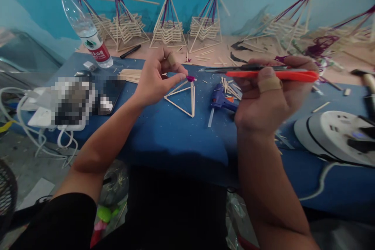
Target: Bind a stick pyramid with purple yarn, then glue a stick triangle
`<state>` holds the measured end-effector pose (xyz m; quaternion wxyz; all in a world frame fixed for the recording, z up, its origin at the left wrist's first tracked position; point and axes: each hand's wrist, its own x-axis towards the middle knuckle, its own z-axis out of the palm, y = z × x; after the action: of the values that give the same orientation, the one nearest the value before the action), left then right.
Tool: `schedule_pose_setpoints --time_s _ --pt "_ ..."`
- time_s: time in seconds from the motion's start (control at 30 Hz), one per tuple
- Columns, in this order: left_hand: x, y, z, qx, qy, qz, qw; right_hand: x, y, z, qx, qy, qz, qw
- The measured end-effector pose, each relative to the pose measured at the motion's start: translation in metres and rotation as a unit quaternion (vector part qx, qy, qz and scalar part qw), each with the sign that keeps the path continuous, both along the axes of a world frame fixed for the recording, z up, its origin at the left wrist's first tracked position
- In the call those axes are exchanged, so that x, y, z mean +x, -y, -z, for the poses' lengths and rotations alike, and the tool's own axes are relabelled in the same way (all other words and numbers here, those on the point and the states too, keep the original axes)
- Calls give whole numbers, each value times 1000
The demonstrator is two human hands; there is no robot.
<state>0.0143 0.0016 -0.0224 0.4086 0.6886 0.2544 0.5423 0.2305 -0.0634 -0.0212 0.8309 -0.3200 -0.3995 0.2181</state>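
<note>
My left hand (158, 74) has its thumb and finger closed at the purple-tied top of a small pyramid frame of wooden sticks (192, 99). The frame stands upright on the blue table covering, its top wrapped in purple thread (191, 79). My right hand (263, 90) is closed around an orange-handled utility knife (272, 75), held raised with its thin tip pointing left toward the frame's top. Below and left of the right hand lies a blue hot glue gun (219, 99) with a clear glue stick in it. Short cut sticks (230, 88) lie beside it.
Several larger stick pyramids (169, 23) stand along the wall. A water bottle (96, 49), a bundle of sticks (129, 75), a phone (113, 91) and white cables (41, 136) are on the left. A round power strip (328, 125) and a hammer (367, 82) are at right.
</note>
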Motion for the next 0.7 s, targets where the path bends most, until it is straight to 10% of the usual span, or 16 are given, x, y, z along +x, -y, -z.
schedule_pose_setpoints --time_s 0.27,0.7 --pt "7 -7 8 -5 23 -3 1000 6 -40 16 -6 21 -57 998" --pt "10 -14 9 31 6 -20 999 5 -32 8 15 60 -74 995"
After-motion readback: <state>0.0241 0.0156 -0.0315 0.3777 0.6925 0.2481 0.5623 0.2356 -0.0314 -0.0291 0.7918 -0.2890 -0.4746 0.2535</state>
